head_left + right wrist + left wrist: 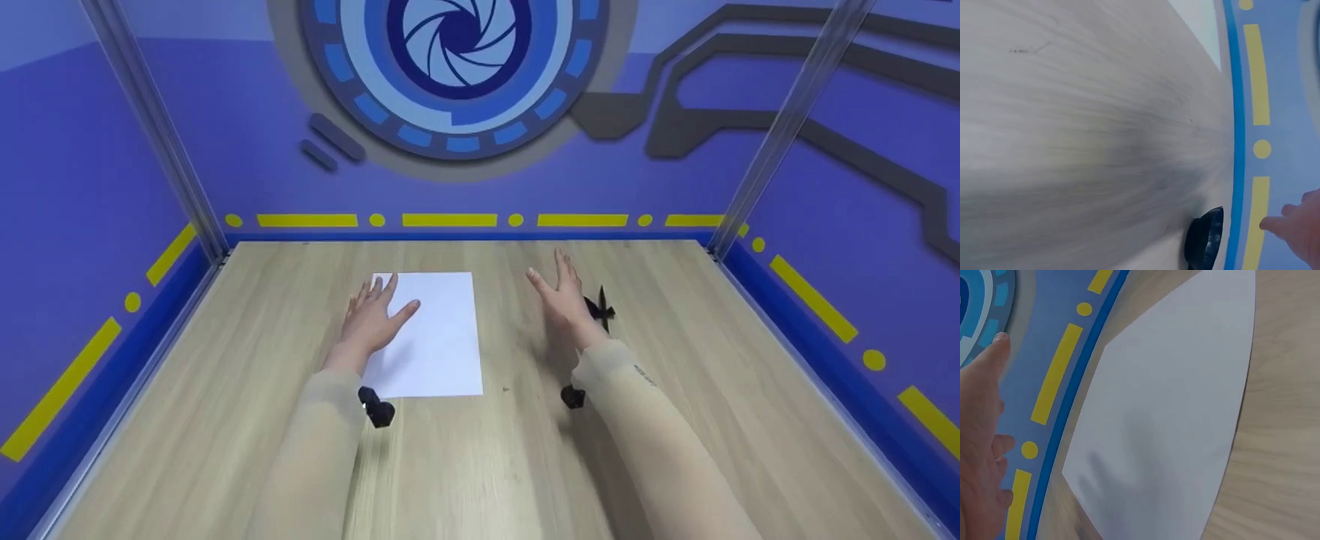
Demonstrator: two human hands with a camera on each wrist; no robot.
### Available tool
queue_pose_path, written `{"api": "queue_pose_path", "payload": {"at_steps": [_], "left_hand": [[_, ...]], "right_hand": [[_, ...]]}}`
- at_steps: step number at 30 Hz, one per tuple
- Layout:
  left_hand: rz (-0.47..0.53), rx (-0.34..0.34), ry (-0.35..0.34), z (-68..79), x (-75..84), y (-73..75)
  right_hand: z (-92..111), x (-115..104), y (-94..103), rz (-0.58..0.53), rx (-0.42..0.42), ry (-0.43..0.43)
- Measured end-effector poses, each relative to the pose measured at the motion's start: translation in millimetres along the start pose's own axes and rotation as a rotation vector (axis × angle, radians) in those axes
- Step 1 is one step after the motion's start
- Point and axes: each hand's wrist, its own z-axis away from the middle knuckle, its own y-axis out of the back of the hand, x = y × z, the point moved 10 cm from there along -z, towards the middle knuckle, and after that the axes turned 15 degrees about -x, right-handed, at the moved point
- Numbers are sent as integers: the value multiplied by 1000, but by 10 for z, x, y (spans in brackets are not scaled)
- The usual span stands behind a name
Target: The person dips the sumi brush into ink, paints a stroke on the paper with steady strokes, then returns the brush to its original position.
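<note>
A blank white sheet of paper (442, 337) lies flat on the wooden table. Above its left part hovers my left hand (371, 316), fingers spread and holding nothing; its shadow falls on the paper (1174, 382) in the left wrist view. To the right of the sheet my right hand (564, 300) is raised over the table with its fingers extended and nothing in them. Just beyond its wrist rests a black object (602, 310), partly hidden by the hand. In the right wrist view this black object (1204, 239) shows a rounded, dish-like part; its kind is unclear.
The wooden table (510, 465) is bounded by a blue back wall (247, 172) and blue side walls with yellow markings. Metal posts (169, 150) stand at the far corners. Small black devices (379, 412) sit at both wrists.
</note>
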Motion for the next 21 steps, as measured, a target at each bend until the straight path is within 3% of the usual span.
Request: {"api": "queue_pose_path", "payload": {"at_steps": [15, 21], "left_hand": [[78, 18, -23, 372, -62, -236], [110, -1, 1, 497, -131, -310]], "right_hand": [[336, 79, 129, -89, -12, 116], [536, 44, 247, -139, 10, 196]]}}
